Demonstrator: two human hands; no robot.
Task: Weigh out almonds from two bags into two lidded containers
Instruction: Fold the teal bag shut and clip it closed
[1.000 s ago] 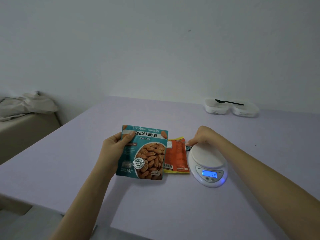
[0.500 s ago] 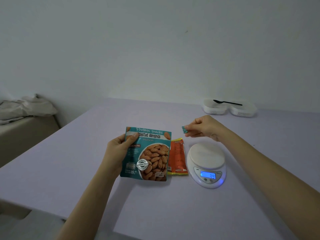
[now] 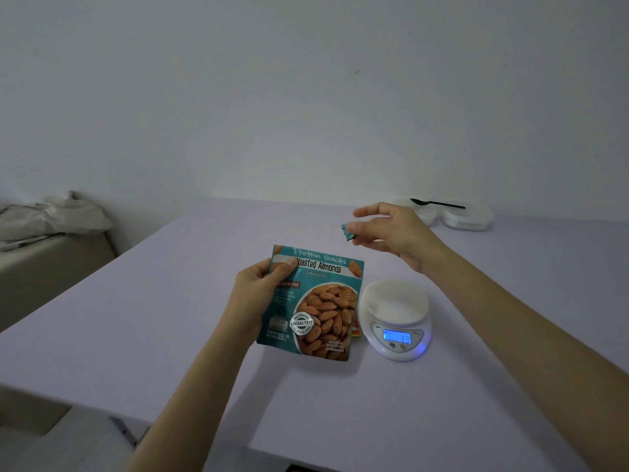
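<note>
My left hand [image 3: 258, 294] grips a teal bag of roasted almonds [image 3: 316, 304] by its left edge, upright above the table. My right hand [image 3: 391, 233] is raised beyond the bag and pinches a small teal torn strip [image 3: 348, 232] between thumb and finger, the other fingers spread. An orange second bag [image 3: 355, 330] is almost hidden behind the teal one. A white kitchen scale [image 3: 396, 318] with a lit blue display stands right of the bags, its platform bare. Two white lidded containers [image 3: 468, 218] sit at the far right with a black spoon [image 3: 437, 203] across them.
The lilac table [image 3: 170, 318] runs from the near edge to the wall. A beige bed with crumpled cloth [image 3: 51, 216] stands off to the left, below table height.
My right hand lifted from the scale's far side with the teal strip and moved up and away. The teal bag shifted right, covering most of the orange bag.
</note>
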